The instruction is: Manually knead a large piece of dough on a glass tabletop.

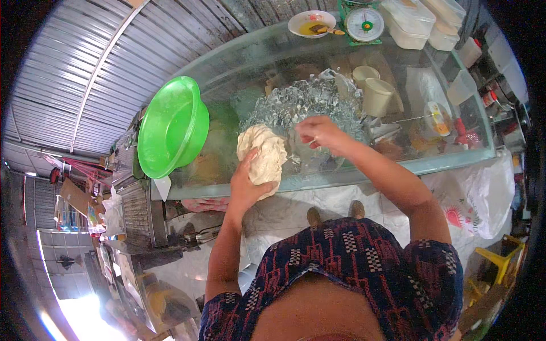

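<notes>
A large lump of pale dough (263,156) rests at the near edge of a glass-topped counter (318,181). My left hand (250,184) grips it from its near left side, fingers and thumb spread around it. My right hand (319,135) is apart from the dough, to its right and low over the counter. Its fingers are curled together, and whatever they may hold is hidden. Beyond both hands, a whitish, patchy smear (307,99) covers the glass.
A green basin (176,128) stands tilted at the counter's left end. At the far edge are a bowl with yellow liquid and a brush (311,24), a dial scale (364,25) and plastic tubs (406,23). Cream-coloured containers (377,96) show at right. A white sack (478,196) lies near right.
</notes>
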Available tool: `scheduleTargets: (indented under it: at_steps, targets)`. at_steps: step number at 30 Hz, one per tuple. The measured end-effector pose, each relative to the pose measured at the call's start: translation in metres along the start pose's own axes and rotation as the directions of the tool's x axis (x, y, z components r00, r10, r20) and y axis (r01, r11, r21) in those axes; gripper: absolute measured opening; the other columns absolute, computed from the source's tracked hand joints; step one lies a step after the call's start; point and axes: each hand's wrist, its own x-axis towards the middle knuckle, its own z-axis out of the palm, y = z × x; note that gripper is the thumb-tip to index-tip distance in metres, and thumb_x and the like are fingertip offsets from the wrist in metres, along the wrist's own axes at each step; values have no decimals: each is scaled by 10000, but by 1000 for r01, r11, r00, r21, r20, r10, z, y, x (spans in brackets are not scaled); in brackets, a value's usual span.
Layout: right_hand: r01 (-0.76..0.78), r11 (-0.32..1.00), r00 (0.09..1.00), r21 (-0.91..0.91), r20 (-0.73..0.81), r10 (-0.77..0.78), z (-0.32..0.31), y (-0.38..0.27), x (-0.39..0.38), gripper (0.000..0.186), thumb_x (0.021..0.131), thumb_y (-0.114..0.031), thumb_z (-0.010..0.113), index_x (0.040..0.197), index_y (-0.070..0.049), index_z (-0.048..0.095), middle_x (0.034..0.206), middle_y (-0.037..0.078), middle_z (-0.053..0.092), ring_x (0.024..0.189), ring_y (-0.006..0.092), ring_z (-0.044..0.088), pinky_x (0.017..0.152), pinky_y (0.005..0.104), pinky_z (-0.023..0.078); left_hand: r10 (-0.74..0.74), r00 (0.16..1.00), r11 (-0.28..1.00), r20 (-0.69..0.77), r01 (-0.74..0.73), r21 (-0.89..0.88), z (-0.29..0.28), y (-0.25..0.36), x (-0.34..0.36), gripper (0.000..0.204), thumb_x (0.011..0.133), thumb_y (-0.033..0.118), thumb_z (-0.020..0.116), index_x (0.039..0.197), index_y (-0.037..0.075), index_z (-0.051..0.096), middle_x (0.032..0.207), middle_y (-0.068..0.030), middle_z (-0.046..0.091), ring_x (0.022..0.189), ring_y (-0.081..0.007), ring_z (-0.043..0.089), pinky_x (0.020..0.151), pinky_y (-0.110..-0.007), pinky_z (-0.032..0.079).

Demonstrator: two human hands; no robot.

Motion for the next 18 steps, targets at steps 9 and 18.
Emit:
scheduleTargets:
  at_steps: [9,18]
  targets:
    - [-320,693,947,646,209,242,63,28,-5,530,909,-446,612,1274,-67,546,1141,29,599,1029,182,550,906,345,425,-44,986,787,161,134,-603,-17,-57,23,886,562,27,804,1379,7,461,1292,-83,532,1192,-175,506,1034,-310,380]
    - [-181,473,982,862,130,140,96,11,42,406,908,-366,627,1092,-5,618,971,98,660,773,187,635,638,317,509,-83,970,584,227,232,-778,-24,-71,27,870,579,4,742,1393,4,436,1324,-116,516,1232,-201,492,1045,-320,372]
